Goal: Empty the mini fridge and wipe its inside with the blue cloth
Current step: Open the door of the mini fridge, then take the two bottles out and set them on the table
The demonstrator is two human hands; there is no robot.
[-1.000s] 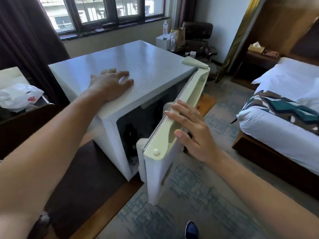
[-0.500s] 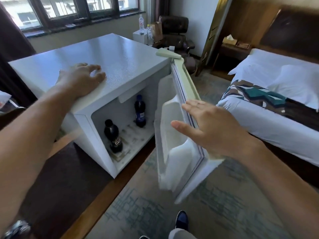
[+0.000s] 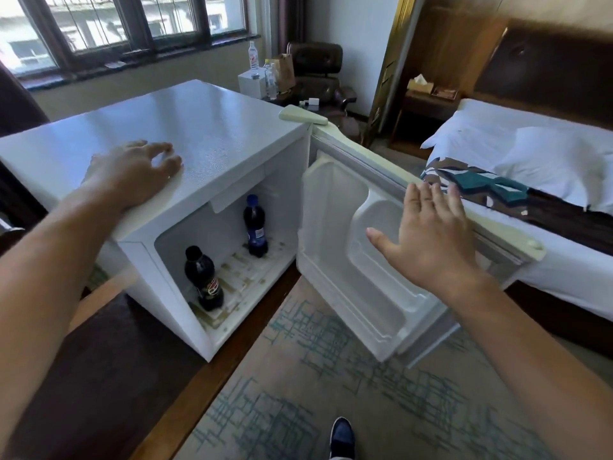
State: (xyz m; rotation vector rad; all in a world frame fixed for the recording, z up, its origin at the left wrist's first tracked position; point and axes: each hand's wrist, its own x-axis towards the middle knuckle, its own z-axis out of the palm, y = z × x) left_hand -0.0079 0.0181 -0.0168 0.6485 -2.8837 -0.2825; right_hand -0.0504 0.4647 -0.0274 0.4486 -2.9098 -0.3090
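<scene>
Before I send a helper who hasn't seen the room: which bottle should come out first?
Find the white mini fridge with its door swung open. Two dark soda bottles stand inside; take the front bottle, black-capped, nearest the opening, not the blue-capped one behind.

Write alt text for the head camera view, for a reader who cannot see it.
A white mini fridge stands with its door swung wide open, two dark soda bottles upright on its stained floor. The person's left hand rests flat on the fridge top; the open right hand is at the door's edge.
</scene>
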